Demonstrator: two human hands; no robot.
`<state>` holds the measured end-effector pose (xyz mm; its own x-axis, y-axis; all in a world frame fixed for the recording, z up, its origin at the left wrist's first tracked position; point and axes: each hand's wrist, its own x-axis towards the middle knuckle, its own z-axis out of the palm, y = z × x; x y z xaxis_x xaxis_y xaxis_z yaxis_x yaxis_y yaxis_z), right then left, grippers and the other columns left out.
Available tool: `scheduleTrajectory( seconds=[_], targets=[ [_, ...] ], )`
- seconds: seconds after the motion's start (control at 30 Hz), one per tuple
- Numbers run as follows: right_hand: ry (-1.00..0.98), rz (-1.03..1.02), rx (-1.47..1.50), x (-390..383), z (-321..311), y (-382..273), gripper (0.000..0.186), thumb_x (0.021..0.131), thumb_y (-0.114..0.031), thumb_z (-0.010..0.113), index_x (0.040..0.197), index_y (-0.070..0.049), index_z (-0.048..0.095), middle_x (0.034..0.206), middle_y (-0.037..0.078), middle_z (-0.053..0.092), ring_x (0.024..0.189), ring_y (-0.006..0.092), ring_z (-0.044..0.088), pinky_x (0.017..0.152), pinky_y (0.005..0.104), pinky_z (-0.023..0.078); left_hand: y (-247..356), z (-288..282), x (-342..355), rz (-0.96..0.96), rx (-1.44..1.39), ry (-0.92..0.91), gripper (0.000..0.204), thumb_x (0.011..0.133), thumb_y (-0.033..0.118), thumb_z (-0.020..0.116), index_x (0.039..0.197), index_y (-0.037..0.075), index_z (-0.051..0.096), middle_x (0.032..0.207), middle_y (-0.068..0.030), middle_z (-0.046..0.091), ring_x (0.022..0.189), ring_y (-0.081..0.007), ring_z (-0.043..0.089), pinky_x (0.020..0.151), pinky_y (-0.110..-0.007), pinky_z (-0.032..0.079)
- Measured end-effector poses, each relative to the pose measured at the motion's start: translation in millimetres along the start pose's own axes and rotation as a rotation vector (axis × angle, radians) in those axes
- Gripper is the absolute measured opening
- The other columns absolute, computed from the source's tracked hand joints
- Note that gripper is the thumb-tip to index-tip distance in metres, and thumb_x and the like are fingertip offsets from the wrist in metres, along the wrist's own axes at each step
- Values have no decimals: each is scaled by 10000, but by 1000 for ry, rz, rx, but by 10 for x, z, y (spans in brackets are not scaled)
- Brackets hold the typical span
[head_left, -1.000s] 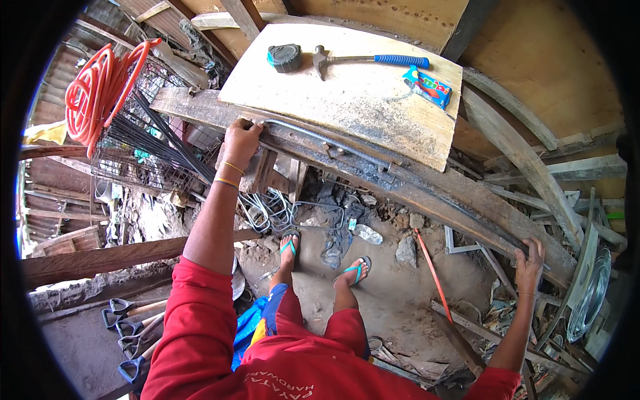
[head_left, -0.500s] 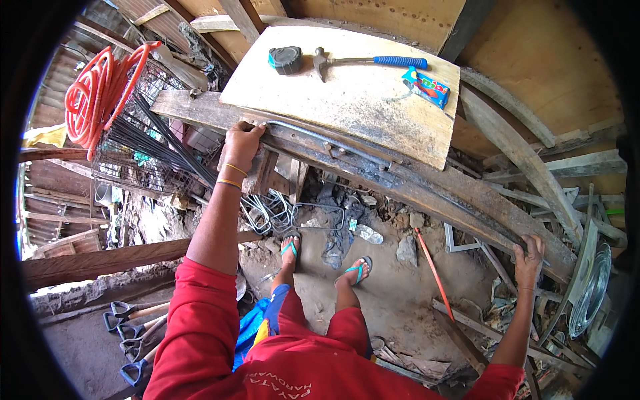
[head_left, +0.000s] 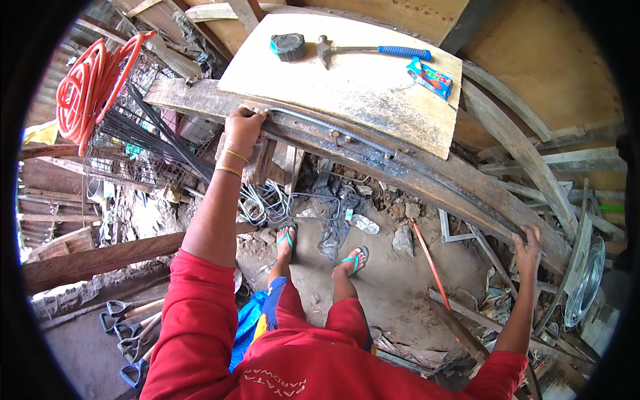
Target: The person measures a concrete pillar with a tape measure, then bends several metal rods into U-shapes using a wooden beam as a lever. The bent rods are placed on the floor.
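A long grey metal rod (head_left: pixel 303 119) lies along the thick wooden beam (head_left: pixel 433 181) in front of me. It passes bolt-like metal pegs (head_left: pixel 335 139) fixed in the wood, and its far-right stretch is dark and hard to follow. My left hand (head_left: pixel 243 130) is closed on the rod's left end, thumb and fingers pinched together at the beam's edge. Over at the right end of the beam, my right hand (head_left: pixel 528 250) curls its fingers around the rod's other end. Its grip is partly hidden by the fingers.
A plywood board (head_left: pixel 280 80) on the beam carries a tape measure (head_left: pixel 288 47), a blue-handled claw hammer (head_left: pixel 373 50) and a blue packet (head_left: pixel 430 79). Orange hose (head_left: pixel 90 87) hangs at the left above dark rods. Bent wire (head_left: pixel 267 203) lies below; shovels (head_left: pixel 133 333) lie lower left.
The view has shifted slightly, so the board and beam appear a little higher. Both hands keep their hold on the rod, whose position against the pegs looks nearly the same.
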<state>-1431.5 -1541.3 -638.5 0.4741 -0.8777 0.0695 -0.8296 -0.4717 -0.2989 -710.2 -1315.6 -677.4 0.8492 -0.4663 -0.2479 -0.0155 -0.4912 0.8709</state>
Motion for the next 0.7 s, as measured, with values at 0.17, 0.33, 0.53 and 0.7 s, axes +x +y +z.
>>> scheduleTrajectory(
  seconds=[0.17,0.33,0.53,0.7],
  targets=[
    [11,-50,-30,25,-16,-25,305,866,-126,721,1137,-17,634,1152,169,599,1097,387,562,957,463,460,-29,15,64,-21,16,-1,262,912,203,749,970,-44,683,745,-43,640,562,-106,569,487,-269,508],
    [-17,-71,-67,26,-39,-56,292,867,-124,710,1123,-26,609,1143,172,592,1081,402,558,945,477,457,-57,25,75,-26,23,14,275,908,204,751,997,-43,669,752,-48,641,565,-117,578,497,-276,514],
    [-10,-89,-105,-1,-62,-118,299,857,-180,719,1066,-23,574,1072,168,579,1044,410,560,905,493,455,-134,25,170,-33,-21,1,276,900,205,756,1003,-36,668,757,-58,641,553,-135,573,498,-295,510],
    [-15,-80,-110,2,-96,-151,365,839,-283,747,1004,-30,541,1000,169,560,988,419,560,853,503,449,-9,201,-371,363,466,403,345,909,161,697,1173,-36,595,1044,-271,632,974,-418,596,924,-504,484]
  ],
)
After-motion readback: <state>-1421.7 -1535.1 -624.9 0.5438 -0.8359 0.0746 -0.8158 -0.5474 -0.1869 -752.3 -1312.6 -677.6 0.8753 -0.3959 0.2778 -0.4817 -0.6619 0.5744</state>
